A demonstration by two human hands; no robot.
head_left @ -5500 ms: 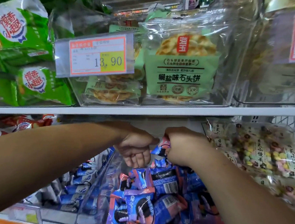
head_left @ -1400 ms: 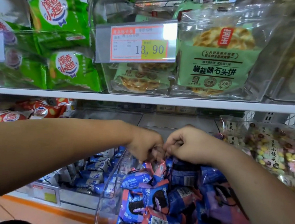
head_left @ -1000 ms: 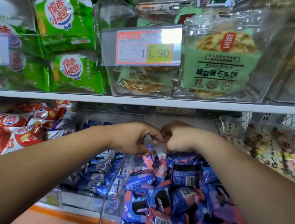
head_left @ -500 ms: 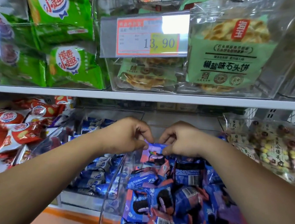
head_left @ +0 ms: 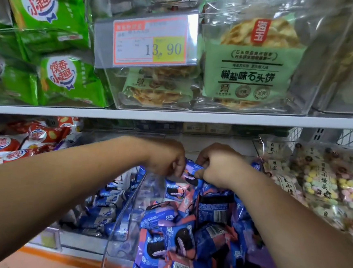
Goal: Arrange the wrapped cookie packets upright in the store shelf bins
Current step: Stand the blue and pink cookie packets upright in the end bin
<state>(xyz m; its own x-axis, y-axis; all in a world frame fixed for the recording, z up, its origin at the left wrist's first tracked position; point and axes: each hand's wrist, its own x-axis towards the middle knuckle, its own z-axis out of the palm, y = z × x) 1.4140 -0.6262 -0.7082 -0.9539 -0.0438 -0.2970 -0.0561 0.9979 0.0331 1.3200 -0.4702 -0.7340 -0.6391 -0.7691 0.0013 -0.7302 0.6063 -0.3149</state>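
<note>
At the 12 o'clock end of the clear bin (head_left: 129, 206), the cookie packet (head_left: 190, 171) is still pinched by the curled fingers of the left hand (head_left: 165, 157) at its 9 o'clock and the right hand (head_left: 217, 166) at its 3 o'clock, now drawn closer together.

Above you, glossy green snack bags (head_left: 47, 9) sit left of an orange-framed price tag (head_left: 150, 43) reading 13.90 and clear packs of round flatbread (head_left: 248, 65) with pale green labels. Lower left you have red-and-white packets (head_left: 21, 141); lower right, clear bags (head_left: 320, 182) of what look like pastel sweets.
</note>
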